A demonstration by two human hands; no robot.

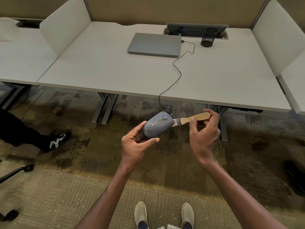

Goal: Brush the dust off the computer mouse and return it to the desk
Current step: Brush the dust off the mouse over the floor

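Note:
A dusty blue-grey computer mouse (156, 125) is held in the air in front of the desk (115, 71), over the carpet. My left hand (136, 144) grips its near end from below. Its black cable (177, 70) runs up over the desk edge to a closed grey laptop (154, 44). My right hand (204, 134) holds a small paintbrush by its wooden handle (196, 118). The bristles touch the mouse's right side near the scroll wheel and are mostly hidden behind it.
A black mesh pen cup (208, 38) stands at the back right of the desk beside a cable tray. White divider panels (279, 33) flank the desk. Another person's leg and shoe (56, 141) are at the left. Chair castors (28, 167) sit at the lower left.

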